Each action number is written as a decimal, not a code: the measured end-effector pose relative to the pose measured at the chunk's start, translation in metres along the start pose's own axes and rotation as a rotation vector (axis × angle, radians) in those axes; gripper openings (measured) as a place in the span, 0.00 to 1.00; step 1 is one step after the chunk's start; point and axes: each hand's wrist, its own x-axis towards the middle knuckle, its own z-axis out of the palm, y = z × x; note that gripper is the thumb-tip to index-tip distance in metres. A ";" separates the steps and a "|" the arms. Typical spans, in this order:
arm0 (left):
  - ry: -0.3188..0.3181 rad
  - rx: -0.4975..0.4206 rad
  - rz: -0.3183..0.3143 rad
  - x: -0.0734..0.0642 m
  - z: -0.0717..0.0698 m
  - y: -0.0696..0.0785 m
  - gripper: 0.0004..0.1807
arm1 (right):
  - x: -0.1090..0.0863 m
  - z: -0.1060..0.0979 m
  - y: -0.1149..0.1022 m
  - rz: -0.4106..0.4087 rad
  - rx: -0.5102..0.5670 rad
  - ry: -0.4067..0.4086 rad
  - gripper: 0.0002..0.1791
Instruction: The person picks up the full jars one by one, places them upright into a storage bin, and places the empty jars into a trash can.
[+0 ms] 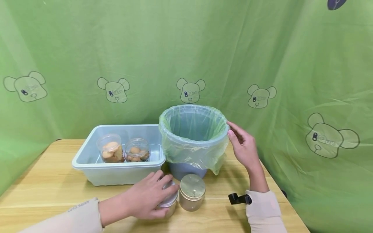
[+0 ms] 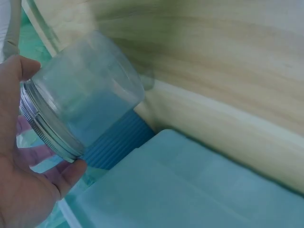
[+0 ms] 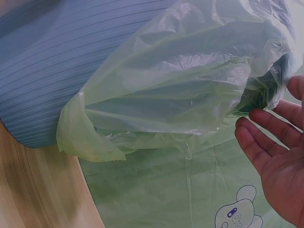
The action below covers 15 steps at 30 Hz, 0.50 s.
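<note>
In the head view my left hand [image 1: 145, 195] reaches over the front of the table and holds a clear plastic jar with a silvery screw lid [image 2: 90, 90]. The left wrist view shows thumb and fingers around the lid. A second lidded jar [image 1: 192, 193] stands just right of it. My right hand [image 1: 246, 150] is at the right rim of a blue trash bin [image 1: 185, 170], its fingertips touching the outside, fingers only slightly bent. A thin green trash bag [image 1: 189, 155] lines the bin and folds down over its rim.
Left of the bin stands a light blue plastic basin [image 1: 122, 174] holding two clear jars, one with pale cookies [image 1: 111, 150] and one with brown round pieces [image 1: 136, 153]. A green curtain [image 1: 151, 48] hangs behind the wooden table [image 1: 218, 220]. A black clip [image 1: 239, 198] sits at the right cuff.
</note>
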 end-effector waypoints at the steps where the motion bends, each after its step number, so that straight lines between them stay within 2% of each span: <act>1: 0.001 0.004 0.002 0.000 -0.002 0.000 0.35 | 0.000 0.000 0.001 -0.001 -0.001 0.001 0.21; 15: 0.041 0.019 0.038 0.011 -0.035 -0.007 0.34 | 0.000 0.000 0.002 -0.007 0.005 0.003 0.21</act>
